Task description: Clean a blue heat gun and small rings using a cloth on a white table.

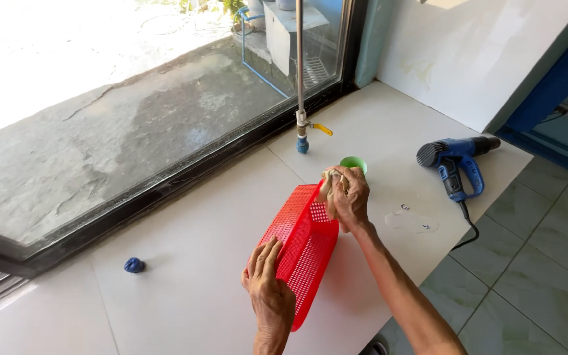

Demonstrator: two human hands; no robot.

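While sunlight is pouring through the big window, the white counter (185,289) is carrying everything, and a red perforated plastic basket (304,253) is standing on its side near the counter's front edge, roughly midway along it. It is looking light and thin-walled to me, stiff enough to keep its shape yet likely to flex and slip on the smooth top if pressed hard; the solid rim looks the surest place to grip, since the mesh walls would give.

The person's left hand (267,289) is bracing the basket's near end, fingers spread and curled against the rim. The right hand (348,196) is pressing at the far top corner, fingers closed around a pale, soft wad, perhaps cloth or putty; I cannot tell which.

Off toward the counter's right edge, a blue heat gun (456,164) is lying on its side, well apart from the basket, its cord trailing over the edge. Just behind the right hand a small green cup (355,162) is peeking out, below a tap with a yellow lever (305,130). Near the counter's left part, a small blue lump (134,265) is sitting alone.
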